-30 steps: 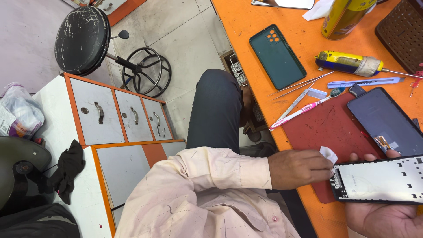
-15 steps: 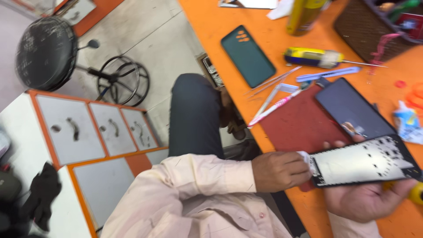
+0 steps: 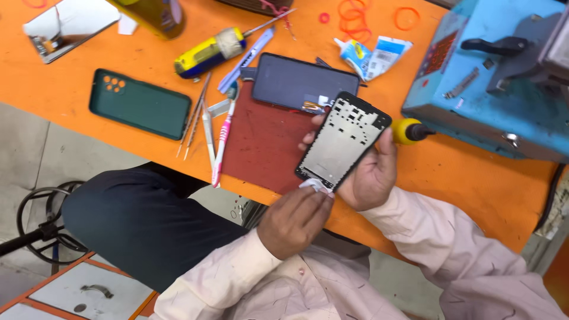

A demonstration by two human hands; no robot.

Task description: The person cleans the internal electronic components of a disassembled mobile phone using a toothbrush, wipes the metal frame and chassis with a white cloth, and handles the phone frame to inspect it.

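Observation:
My right hand (image 3: 372,175) grips a black phone frame (image 3: 342,141) with a silvery inner plate, holding it tilted above a dark red mat (image 3: 261,148) on the orange table (image 3: 89,65). My left hand (image 3: 293,219) pinches a small white wipe (image 3: 316,186) and presses it against the frame's lower corner. Just behind the frame, a dark phone panel (image 3: 302,83) lies flat at the mat's far edge.
A green phone case (image 3: 140,104), thin tweezers (image 3: 192,124), a pink toothbrush (image 3: 222,139) and a yellow-blue tool (image 3: 207,50) lie left of the mat. A yellow-handled screwdriver (image 3: 409,130) and a blue machine (image 3: 498,77) are on the right. A drawer cabinet (image 3: 89,290) stands below.
The view has swung so the table is now at the top. The frame went from lying crosswise to tilted upright, and the wipe stays at its end.

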